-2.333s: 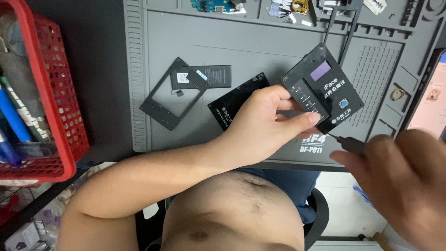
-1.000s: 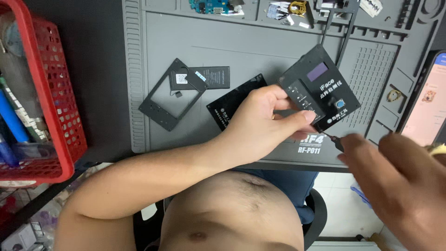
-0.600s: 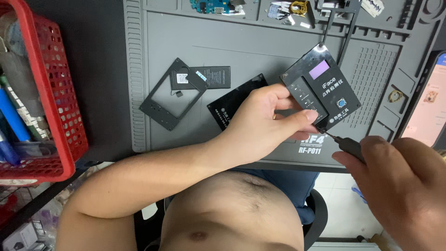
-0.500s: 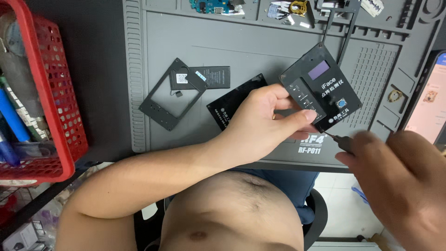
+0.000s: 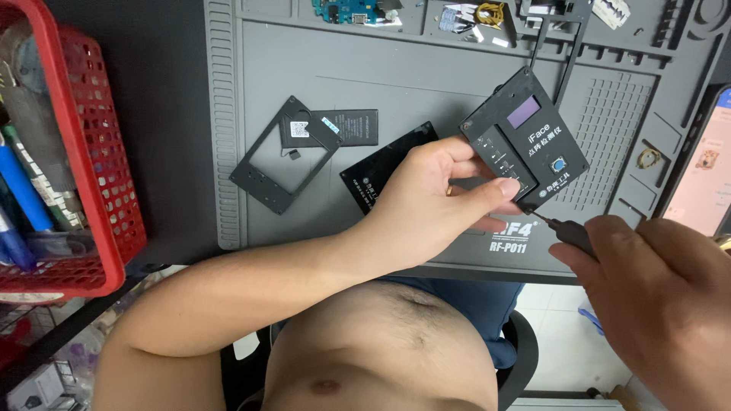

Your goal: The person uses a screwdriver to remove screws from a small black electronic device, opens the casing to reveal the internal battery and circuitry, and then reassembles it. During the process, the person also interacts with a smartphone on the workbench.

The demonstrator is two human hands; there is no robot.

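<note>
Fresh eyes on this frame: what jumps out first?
The left hand at centre, holding a black tester box with a small purple screen tilted above the grey repair mat. From the lower right, the right hand aims a screwdriver tip at the box's lower edge. A red mesh basket fills the left edge.

Right hand runs off the frame's right and bottom edges; only the front of the thin dark screwdriver shows, its handle buried in the grip. Fine tip too small to tell whether it meets the black square tester box with a purple screen. Left hand covers that box's lower left corner and one end of the flat black glossy panel. Red perforated plastic basket cut by the left edge. Pink-screened phone cut by the right edge. Small parts along the grey silicone work mat's top trays cropped, too small to identify
</note>
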